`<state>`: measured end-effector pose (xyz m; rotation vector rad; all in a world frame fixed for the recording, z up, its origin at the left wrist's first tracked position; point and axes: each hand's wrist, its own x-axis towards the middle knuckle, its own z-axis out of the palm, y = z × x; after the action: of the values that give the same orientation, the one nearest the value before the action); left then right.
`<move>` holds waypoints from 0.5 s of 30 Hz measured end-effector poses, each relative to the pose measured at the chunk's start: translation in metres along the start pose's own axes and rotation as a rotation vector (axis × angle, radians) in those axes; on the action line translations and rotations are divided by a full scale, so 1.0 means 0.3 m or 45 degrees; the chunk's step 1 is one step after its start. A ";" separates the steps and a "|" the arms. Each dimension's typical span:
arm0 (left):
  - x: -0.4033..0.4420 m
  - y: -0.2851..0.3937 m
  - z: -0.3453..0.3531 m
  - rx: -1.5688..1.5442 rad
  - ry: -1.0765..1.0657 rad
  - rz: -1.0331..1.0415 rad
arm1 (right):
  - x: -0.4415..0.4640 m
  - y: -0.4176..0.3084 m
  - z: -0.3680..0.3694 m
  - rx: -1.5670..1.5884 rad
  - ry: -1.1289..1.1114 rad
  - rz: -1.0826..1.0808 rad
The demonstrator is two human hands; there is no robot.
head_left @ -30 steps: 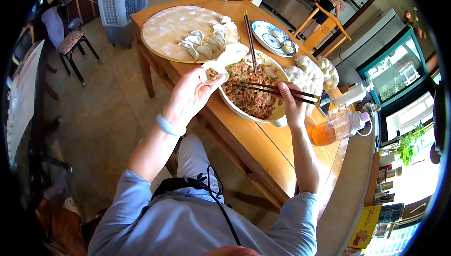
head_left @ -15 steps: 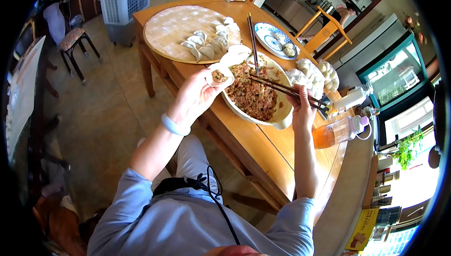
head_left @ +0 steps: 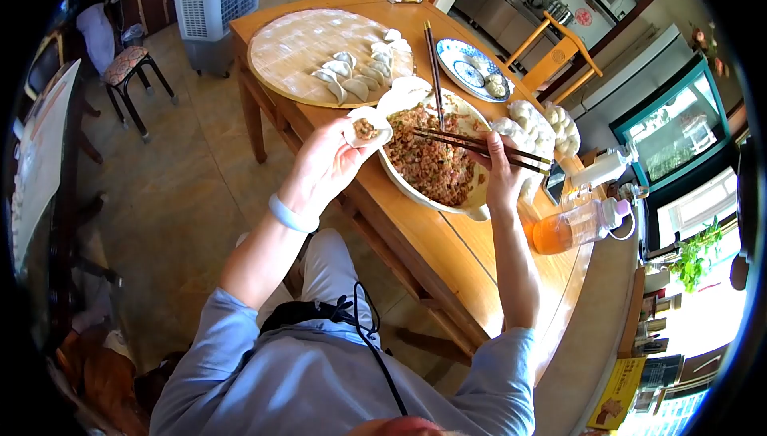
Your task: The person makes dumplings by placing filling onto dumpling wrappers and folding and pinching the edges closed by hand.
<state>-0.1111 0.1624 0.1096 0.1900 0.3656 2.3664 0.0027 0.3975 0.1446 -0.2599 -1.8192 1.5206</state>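
My left hand (head_left: 327, 158) is closed around the edge of a round dumpling wrapper (head_left: 379, 134) with a dab of meat filling (head_left: 365, 128) on it, held just off the bowl's near left side. In my right hand (head_left: 502, 171) is a pair of dark chopsticks (head_left: 471, 143), their tips at the minced filling (head_left: 435, 166) in the large cream bowl (head_left: 417, 203). A second pair of chopsticks (head_left: 435, 68) leans in the same bowl at its far side. A stack of pale wrappers (head_left: 407, 94) lies by the bowl's far left rim.
A floured round board (head_left: 288, 48) bears several folded dumplings (head_left: 347, 76). Beyond the bowl are a blue-and-white plate (head_left: 455, 51) and bagged white items (head_left: 531, 126). A bottle of amber liquid (head_left: 563, 230) lies at the right table edge. A person (head_left: 96, 16) stands far left.
My right hand has shifted slightly up and left, bringing the chopstick tips a little left over the filling. My left hand still holds the wrapper, moved slightly left.
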 end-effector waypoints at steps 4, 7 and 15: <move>-0.001 -0.001 0.009 -0.012 -0.014 -0.010 | 0.006 0.002 -0.026 0.229 0.120 0.143; 0.007 -0.012 0.005 -0.009 0.017 -0.007 | -0.004 -0.036 -0.031 0.296 0.145 0.180; 0.001 -0.049 0.022 -0.073 -0.014 -0.090 | -0.058 -0.105 -0.030 0.429 -0.045 0.030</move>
<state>-0.1002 0.1744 0.1112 0.1604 0.2943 2.3021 0.0300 0.3856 0.1667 -0.0922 -1.5575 1.8258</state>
